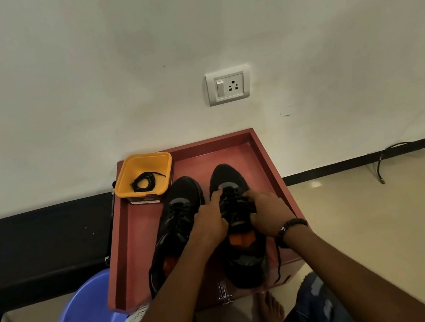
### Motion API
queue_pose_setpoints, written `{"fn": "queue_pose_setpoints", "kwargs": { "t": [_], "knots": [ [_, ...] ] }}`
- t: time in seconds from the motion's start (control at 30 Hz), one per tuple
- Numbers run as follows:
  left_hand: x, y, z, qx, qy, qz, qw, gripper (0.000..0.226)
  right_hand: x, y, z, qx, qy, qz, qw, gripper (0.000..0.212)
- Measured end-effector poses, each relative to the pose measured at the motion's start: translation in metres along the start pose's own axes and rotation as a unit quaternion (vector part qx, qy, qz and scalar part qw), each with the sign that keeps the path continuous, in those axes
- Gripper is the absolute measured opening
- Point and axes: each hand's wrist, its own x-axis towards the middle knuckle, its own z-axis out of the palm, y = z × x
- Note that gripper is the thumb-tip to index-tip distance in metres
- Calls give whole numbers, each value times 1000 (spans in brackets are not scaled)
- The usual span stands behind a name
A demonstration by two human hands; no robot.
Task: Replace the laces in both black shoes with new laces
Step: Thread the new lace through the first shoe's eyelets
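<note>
The right shoe (pixel 240 228) is gripped at its laces by both the left hand (pixel 210 218) and right hand (pixel 268 214); an eyelet could be skipped where fingers hide the lacing.

White wall (pixel 134 61), beige tiled floor (pixel 381 217)

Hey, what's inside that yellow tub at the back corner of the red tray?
A coiled black lace lies on the bottom of the yellow tub, one end trailing toward the right wall. The near wall hides the front strip of the floor, so anything there cannot be seen.
</note>
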Motion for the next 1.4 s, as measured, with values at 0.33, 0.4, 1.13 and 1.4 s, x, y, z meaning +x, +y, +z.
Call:
{"fn": "queue_pose_setpoints", "kwargs": {
  "t": [0.33, 0.4, 1.13, 1.4],
  "knots": [
    [-17, -8, 8, -76, -31, 21, 996, 85, -40, -18, 8, -171, 33, -157, 972, 48],
    [-20, -9, 7, -75, -20, 30, 997, 81, -42, -20, 8, -270, 44, -180, 945, 39],
    [-38, -11, -4, 1, 1, 33, 999, 64, -41, 2, -4, 55, 1, -30, 998, 29],
    [-36, 1, -13, 90, 9, 59, 994, 55, -33, 14, -22, 22, -51, -42, 998, 28]
  ]
}}
